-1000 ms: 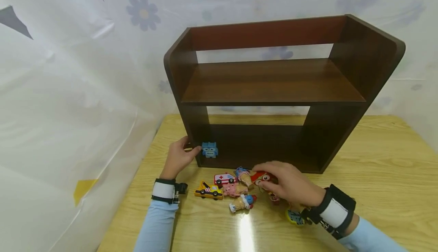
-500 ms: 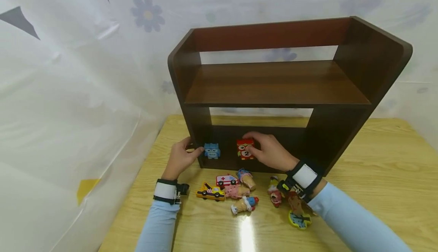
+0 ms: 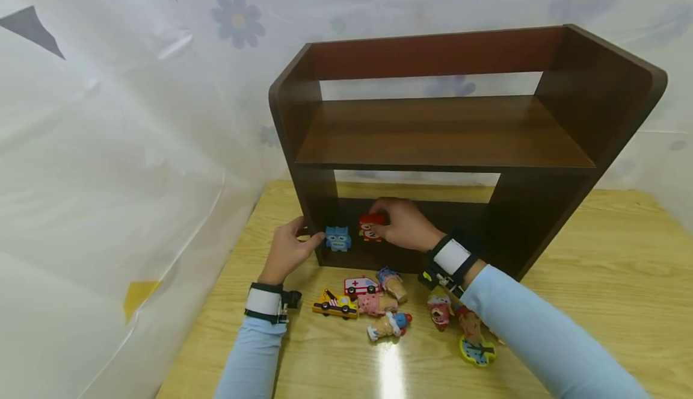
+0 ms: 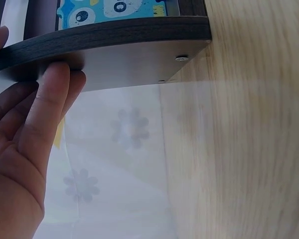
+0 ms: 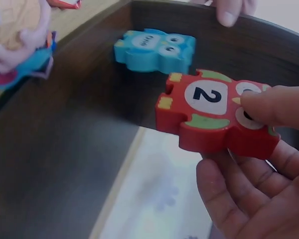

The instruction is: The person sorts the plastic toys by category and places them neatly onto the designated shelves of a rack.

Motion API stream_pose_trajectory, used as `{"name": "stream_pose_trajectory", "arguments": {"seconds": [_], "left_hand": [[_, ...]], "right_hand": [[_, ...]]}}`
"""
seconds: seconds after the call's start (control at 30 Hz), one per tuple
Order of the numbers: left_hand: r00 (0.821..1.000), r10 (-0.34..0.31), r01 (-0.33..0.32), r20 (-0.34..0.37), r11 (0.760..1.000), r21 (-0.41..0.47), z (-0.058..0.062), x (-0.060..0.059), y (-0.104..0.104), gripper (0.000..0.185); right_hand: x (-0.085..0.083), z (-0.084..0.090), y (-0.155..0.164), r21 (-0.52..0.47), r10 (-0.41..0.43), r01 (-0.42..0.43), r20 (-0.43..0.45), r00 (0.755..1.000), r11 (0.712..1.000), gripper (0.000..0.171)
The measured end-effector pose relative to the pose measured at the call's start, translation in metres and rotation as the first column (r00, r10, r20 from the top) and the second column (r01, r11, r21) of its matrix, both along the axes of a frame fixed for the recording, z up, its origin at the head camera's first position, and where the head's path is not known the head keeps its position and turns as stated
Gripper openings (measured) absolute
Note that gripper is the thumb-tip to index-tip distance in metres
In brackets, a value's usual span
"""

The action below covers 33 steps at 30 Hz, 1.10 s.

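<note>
Right hand [image 3: 403, 227] grip pinching red owl block [image 5: 217, 112], beside blue owl block [image 5: 154, 50], inside shelf [image 3: 449, 140]

My right hand [image 3: 403, 227] pinches a red owl block [image 5: 217, 112] marked with a white circle and a black 2, thumb on its face, holding it tilted inside the lower bay of the dark wooden shelf [image 3: 433, 140]. Just beside it a blue owl block [image 3: 338, 238] stands upright on the bottom board, near the left wall, which my left hand [image 3: 286, 251] grips.
</note>
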<state>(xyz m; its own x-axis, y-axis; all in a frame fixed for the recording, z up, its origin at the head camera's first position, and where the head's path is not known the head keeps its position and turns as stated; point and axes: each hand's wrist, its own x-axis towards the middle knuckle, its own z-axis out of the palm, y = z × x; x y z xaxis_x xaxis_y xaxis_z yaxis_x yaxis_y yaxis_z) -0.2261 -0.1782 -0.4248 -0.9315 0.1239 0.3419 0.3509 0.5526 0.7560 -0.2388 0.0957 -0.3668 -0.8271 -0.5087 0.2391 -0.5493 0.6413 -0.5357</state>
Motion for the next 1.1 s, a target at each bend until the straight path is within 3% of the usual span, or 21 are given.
{"name": "stream_pose_trajectory", "arguments": {"seconds": [0.23,0.5,0.87,1.1], "left_hand": [[1.000,0.010,-0.010,0.018,1.000,-0.005,-0.004,0.006,0.000,0.037],[1.000,-0.003,0.003,-0.014,1.000,-0.005,0.001,0.003,0.003,0.034],[1.000,-0.010,0.010,0.016,1.000,0.002,-0.002,0.008,0.004,0.034],[1.000,-0.023,0.023,-0.001,1.000,0.011,0.001,0.006,0.006,0.033]], "right_hand": [[0.001,-0.027,-0.016,0.008,-0.008,0.008,0.031,0.999,1.000,0.028],[-0.008,-0.044,-0.015,-0.004,-0.054,0.055,0.092,0.994,0.999,0.027],[-0.003,-0.052,-0.018,-0.012,-0.051,0.053,0.134,0.990,0.999,0.027],[-0.004,-0.050,-0.016,-0.016,-0.053,0.056,0.139,0.989,0.998,0.027]]}}
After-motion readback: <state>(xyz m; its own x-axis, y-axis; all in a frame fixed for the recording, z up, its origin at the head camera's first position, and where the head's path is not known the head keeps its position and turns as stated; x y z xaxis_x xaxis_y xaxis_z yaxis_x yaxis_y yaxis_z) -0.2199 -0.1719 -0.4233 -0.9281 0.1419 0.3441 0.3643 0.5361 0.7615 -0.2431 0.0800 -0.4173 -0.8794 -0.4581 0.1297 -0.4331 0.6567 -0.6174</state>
